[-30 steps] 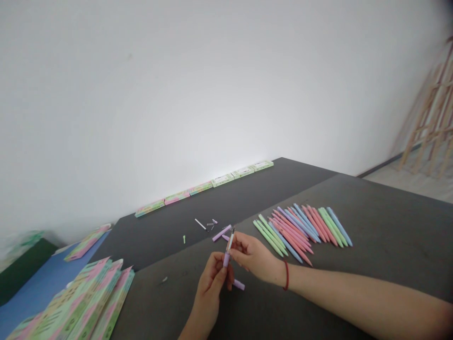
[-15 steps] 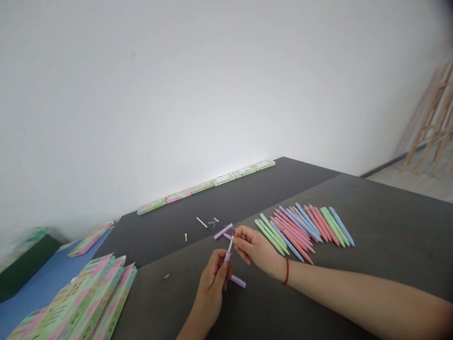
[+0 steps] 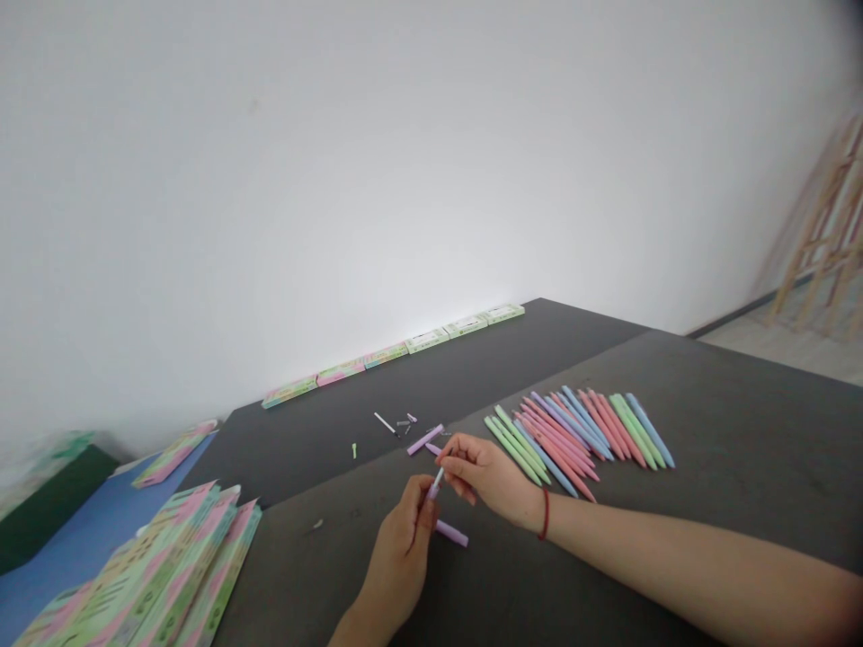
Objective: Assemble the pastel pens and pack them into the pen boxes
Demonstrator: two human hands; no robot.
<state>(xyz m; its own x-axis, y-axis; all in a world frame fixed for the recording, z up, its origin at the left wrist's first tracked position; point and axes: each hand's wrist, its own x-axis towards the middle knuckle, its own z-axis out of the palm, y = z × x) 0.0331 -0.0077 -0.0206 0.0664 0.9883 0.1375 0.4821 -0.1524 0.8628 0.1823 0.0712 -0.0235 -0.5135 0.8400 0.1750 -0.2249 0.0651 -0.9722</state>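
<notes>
Purple barrel [image 3: 432, 493]: pale, slim, mostly hidden by the thumb and fingers of the left hand [image 3: 403, 539]
Barrel pose: tilted, upper end leaning toward the right hand [image 3: 482, 474]
White refill [image 3: 439, 478]: thin, straight, pinched near its upper end by right thumb and fingertips
Refill pose: slanted, roughly in line with the barrel
Meeting point: refill's lower part at barrel's upper end, depth inside unclear

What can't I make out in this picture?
All in the head view:
Purple barrel: lower part hidden by the left hand.
Small loose parts: too small to identify.
Stacked packets: cut off by the bottom edge.
Wooden rack: blurred, cut off by the right edge.
</notes>
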